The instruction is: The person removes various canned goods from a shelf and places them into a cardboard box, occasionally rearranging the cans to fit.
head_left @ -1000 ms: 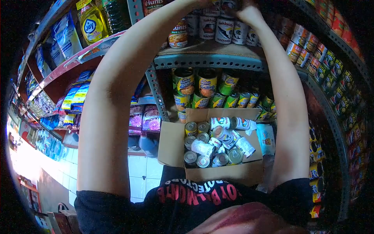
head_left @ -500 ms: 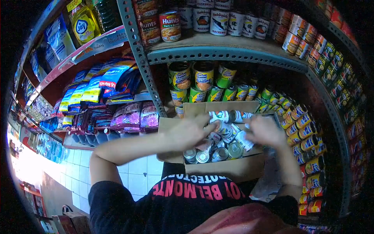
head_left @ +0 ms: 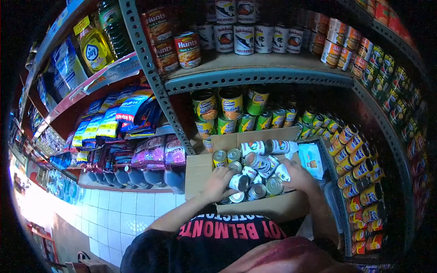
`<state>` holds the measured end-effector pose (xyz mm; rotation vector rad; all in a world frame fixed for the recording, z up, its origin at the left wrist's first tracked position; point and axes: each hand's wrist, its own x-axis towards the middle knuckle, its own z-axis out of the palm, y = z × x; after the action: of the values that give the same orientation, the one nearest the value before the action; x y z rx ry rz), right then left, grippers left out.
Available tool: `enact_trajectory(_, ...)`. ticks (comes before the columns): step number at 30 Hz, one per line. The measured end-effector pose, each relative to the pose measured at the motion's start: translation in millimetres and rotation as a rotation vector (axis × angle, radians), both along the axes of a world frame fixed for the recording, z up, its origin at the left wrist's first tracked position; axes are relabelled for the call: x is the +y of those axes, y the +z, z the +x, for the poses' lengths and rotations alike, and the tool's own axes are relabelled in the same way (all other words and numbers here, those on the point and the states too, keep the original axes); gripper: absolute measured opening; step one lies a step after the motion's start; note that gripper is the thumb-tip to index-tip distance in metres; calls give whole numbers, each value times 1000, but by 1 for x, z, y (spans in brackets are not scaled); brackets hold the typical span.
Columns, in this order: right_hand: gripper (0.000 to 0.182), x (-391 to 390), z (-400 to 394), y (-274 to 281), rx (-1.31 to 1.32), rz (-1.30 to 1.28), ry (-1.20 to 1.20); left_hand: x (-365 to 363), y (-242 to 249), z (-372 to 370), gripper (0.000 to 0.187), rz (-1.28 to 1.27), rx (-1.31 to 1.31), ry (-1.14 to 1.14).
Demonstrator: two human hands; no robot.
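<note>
One open cardboard box (head_left: 198,169) of loose cans (head_left: 257,191), inspected from left to right. Outside at 9 o'clock, purple pouches (head_left: 150,151); no contact. Inside, toward 8 o'clock, left hand (head_left: 217,184) on a white-labelled can (head_left: 236,182), with fingers wrapped around and pinching the body; dark end tipped toward 4 o'clock. Recommended: hold by the body rather than the rim, and lift straight up before turning, to keep from dislodging adjoining cans. At box centre, cans in a jumble, some upright, some lying on their sides, many touching. Advised: take from the top of the pile first, one per hand. Beyond at 12 o'clock, green-and-yellow cans (head_left: 230,109) in stacked order. Toward 3 o'clock in the box, right hand (head_left: 299,176) over a second white can (head_left: 282,173), with fingers closed about the exposed part; firmness impossible to tell with so much hidden. Advised: secure thumb opposite fingers before lifting, and clear the box wall. Just outside at 2 o'clock, pale blue packet (head_left: 311,161), near the right hand; keep wrist clear. Farther toward 3 o'clock, rows of yellow cans (head_left: 353,144).
</note>
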<state>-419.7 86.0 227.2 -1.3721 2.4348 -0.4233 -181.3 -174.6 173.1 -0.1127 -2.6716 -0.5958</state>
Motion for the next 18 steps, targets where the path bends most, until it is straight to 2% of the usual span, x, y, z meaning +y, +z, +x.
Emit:
enact_trajectory(1, 81, 0, -3, 13, -41, 50, 22, -1, -1, 0, 67, 0, -5, -6)
enact_trajectory(2, 73, 2, -3, 27, 138, 71, -3, -1, -3, -1, 67, 24, 6, -8)
enact_trajectory(4, 64, 3, -13, 76, 77, 34, 52, -2, -4, -3, 67, 51, 16, -12)
enact_trajectory(5, 56, 9, -22, 82, 124, -177, 84, -2, -4, -5, 67, 50, 29, -14)
enact_trajectory(7, 57, 12, -34, 122, 153, -494, 203, 0, -3, -5, 65, 55, 41, -11)
enact_trajectory(8, 52, 9, -39, 146, 285, -668, 281, 1, -2, -5, 65, 59, 38, -8)
enact_trajectory(10, 53, 5, -47, 172, 258, -901, 180, 2, -2, -5, 64, 65, 48, -2)
enact_trajectory(13, 52, -16, -71, 179, -177, -1297, 8, 4, -2, -6, 64, 69, 95, -4)
enact_trajectory(14, 46, -28, -83, 177, -347, -1444, 63, 3, -6, -7, 64, 72, 96, 0)
enact_trajectory(15, 40, -37, -91, 172, -676, -1582, 141, 2, -11, -8, 64, 79, 76, 13)
enact_trajectory(16, 34, -45, -91, 168, -815, -1633, 155, 3, -9, -8, 64, 80, 80, -1)
enact_trajectory(18, 42, -57, -88, 160, -1065, -1654, 147, 5, -5, -6, 65, 95, 50, 32)
